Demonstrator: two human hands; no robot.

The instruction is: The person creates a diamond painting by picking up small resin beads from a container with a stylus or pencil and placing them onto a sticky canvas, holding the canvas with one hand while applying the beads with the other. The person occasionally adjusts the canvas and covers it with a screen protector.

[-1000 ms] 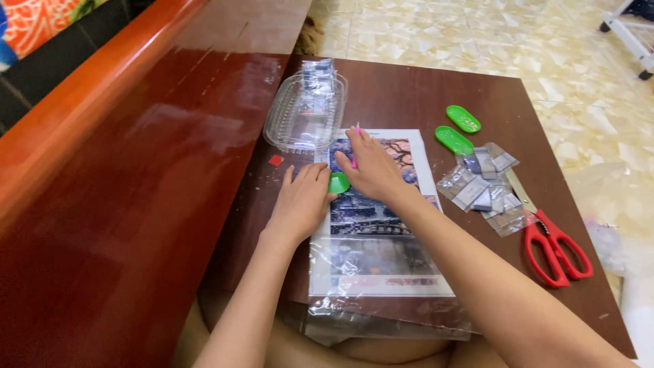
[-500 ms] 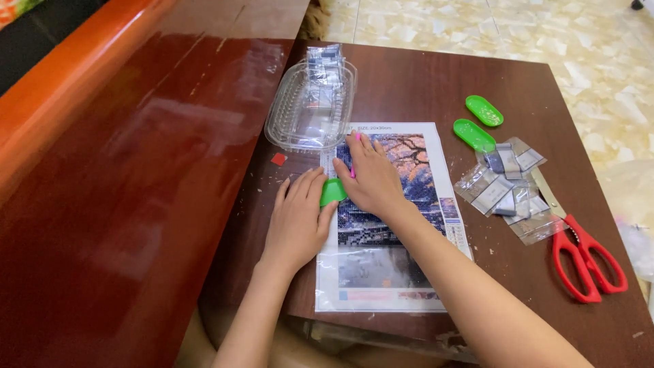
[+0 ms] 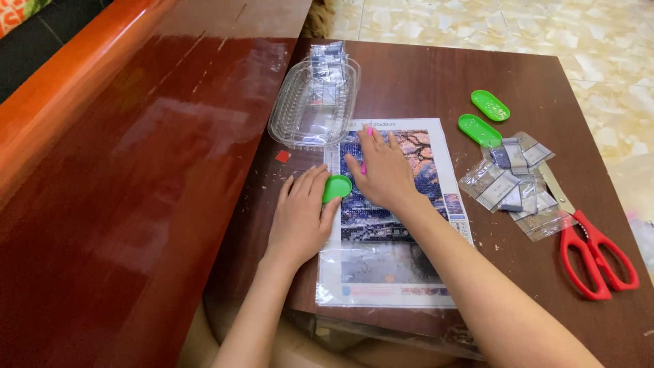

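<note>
The left hand (image 3: 300, 215) lies palm down on the dark brown wooden surface (image 3: 422, 75), at the left edge of a rectangular mosaic-style picture sheet under clear film (image 3: 392, 225). Its fingers are loosely curled, and their tips touch a small green oval plastic tray (image 3: 336, 187) that sits on the sheet's left margin; the fingers steady the tray rather than wrap around it. The right hand (image 3: 385, 170) rests on the upper part of the sheet, fingers spread forward, with a thin pink pen (image 3: 364, 167) pinched between thumb and forefinger; only short bits of the pen show, so its tip cannot be made out.

Just beyond the sheet's top left corner stands a clear ribbed plastic container (image 3: 306, 112), with small clear packets tucked at its far end. To the right of the sheet, two more green oval trays (image 3: 480, 129) lie near each other, and beside them is a heap of small clear zip bags with grey contents (image 3: 511, 184). Red-handled scissors (image 3: 596, 255) lie at the right edge, their blades under the bags. A small red square (image 3: 282, 156) lies left of the sheet. A glossy reddish wooden bench (image 3: 136, 170) adjoins on the left.
</note>
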